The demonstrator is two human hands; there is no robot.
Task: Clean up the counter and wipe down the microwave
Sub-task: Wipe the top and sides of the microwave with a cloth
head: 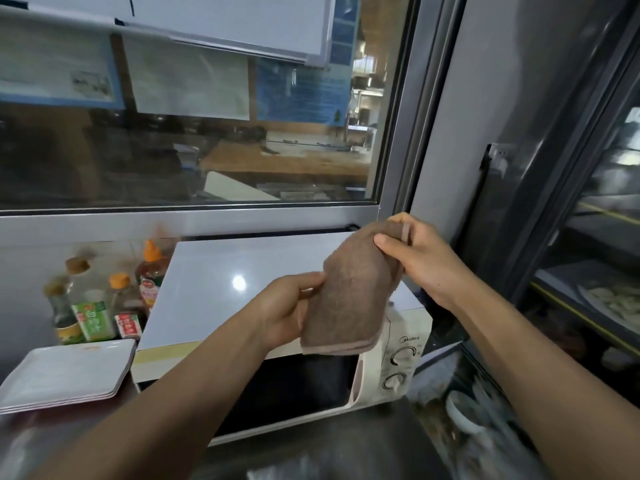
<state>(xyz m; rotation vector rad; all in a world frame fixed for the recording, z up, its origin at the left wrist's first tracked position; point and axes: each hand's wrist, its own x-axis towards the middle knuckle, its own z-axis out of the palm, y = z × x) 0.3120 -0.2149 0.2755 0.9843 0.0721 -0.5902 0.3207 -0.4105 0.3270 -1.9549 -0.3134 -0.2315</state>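
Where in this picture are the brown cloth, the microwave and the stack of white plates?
brown cloth (349, 292): head view, middle of the hanging fabric.
microwave (242, 271): head view, its flat grey top.
stack of white plates (65, 374): head view, bare face of the top plate.

I read "Midea" on my microwave above its dials; the green bottle label showed Chinese characters, "白" clearest; other labels were too blurred.

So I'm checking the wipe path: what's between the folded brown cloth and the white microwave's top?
Nothing. In the head view the folded brown cloth, held by both hands, hangs in the air over the white microwave; its glossy top is bare.
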